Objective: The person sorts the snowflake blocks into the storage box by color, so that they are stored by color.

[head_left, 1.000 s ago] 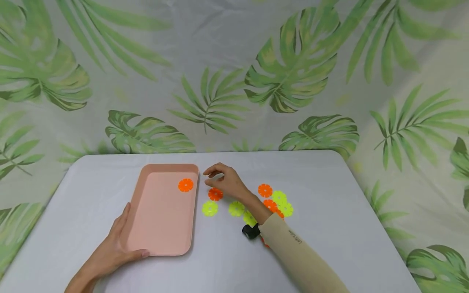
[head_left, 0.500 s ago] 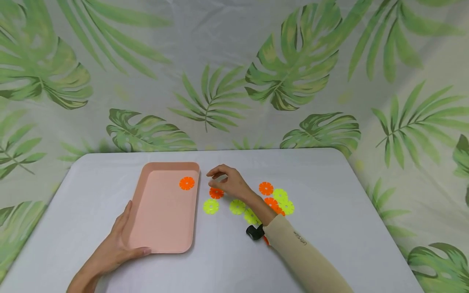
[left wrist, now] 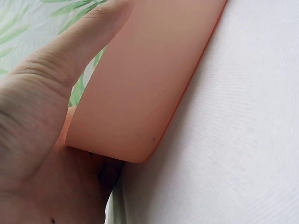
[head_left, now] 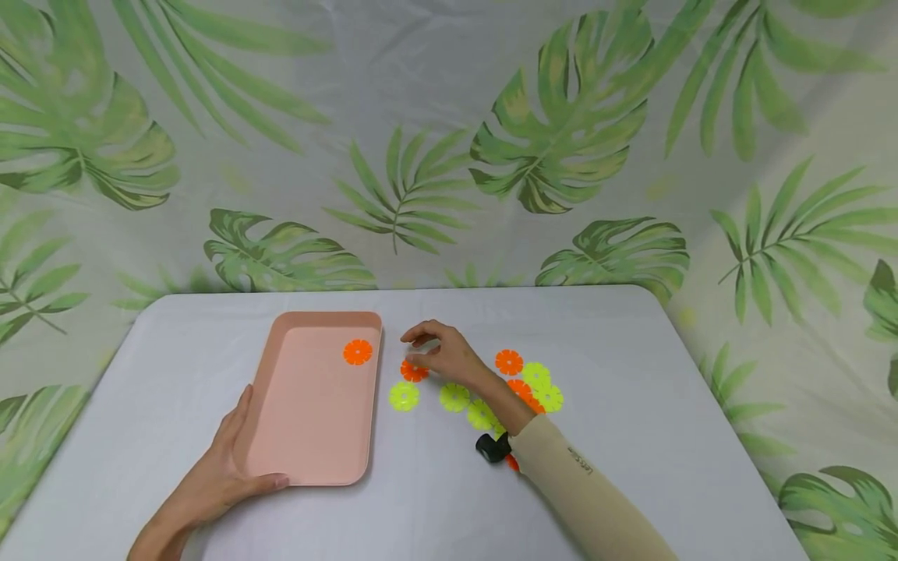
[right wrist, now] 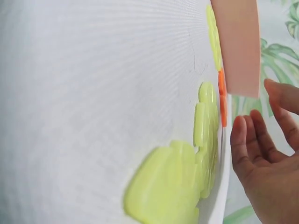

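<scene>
An orange flower disc (head_left: 413,371) lies flat on the table (head_left: 631,436) just right of the pink tray (head_left: 281,460), by the tray's far right corner. The right hand (head_left: 449,354) hovers directly over it, fingers loosely curved and spread, pinching nothing yet; from the wrist view the fingertips (right wrist: 240,128) sit apart from the disc's thin edge. Getting a clean pick probably means lowering thumb and forefinger onto opposite edges and catching a petal notch, since the disc lies flush with the cloth. The left hand (head_left: 224,475) grips the tray's near left corner, thumb on the front rim, steadying it. One orange disc (head_left: 357,352) already lies inside the tray. Right of the tray, yellow discs (head_left: 454,397) and more orange ones (head_left: 508,362) lie scattered.
</scene>
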### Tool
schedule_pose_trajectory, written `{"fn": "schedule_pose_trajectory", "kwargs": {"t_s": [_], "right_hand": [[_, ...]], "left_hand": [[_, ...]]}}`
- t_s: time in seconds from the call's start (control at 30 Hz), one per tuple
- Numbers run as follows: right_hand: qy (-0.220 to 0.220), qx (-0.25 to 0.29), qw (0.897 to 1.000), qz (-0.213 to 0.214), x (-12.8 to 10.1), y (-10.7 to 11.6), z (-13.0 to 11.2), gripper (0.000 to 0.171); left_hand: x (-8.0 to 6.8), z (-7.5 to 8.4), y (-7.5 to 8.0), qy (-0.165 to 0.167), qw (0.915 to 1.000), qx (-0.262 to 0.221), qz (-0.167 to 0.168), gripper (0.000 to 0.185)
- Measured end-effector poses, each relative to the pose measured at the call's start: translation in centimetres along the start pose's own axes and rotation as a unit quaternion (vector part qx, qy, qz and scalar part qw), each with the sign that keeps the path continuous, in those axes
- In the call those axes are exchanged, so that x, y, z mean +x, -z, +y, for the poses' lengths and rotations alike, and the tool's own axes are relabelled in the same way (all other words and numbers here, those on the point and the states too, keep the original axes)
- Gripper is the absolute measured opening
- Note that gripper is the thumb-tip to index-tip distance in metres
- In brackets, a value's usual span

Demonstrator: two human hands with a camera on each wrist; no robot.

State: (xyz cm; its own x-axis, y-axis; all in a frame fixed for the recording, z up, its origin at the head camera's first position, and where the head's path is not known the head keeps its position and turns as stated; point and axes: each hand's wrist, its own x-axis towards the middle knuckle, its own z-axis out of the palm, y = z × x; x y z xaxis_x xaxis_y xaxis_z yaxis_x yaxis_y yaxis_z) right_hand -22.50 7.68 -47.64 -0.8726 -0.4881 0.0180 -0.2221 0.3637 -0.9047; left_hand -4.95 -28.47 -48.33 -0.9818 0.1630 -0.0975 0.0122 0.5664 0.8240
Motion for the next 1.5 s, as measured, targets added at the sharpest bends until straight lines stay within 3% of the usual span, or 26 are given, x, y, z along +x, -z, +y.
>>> {"fn": "schedule_pose_trajectory", "kwargs": {"t_s": [0.53,0.9,1.23,1.5], "right_hand": [[-0.030,0.003,0.999,-0.024,-0.04,0.11,0.54,0.037],[-0.041,-0.057,0.995,-0.067,-0.31,0.27,0.23,0.049],[-0.039,-0.110,0.991,-0.070,-0.13,0.32,-0.07,0.048],[-0.038,-0.125,0.990,-0.056,0.23,0.34,0.10,0.037]], "left_hand": [[0.03,0.00,0.04,-0.004,0.9999,-0.011,0.002,0.140],[-0.01,-0.05,0.01,-0.005,1.0000,-0.004,0.004,0.140],[-0.03,-0.12,0.06,-0.002,0.9999,-0.016,0.002,0.139],[0.02,-0.19,0.09,-0.002,0.9999,-0.014,0.001,0.138]]}}
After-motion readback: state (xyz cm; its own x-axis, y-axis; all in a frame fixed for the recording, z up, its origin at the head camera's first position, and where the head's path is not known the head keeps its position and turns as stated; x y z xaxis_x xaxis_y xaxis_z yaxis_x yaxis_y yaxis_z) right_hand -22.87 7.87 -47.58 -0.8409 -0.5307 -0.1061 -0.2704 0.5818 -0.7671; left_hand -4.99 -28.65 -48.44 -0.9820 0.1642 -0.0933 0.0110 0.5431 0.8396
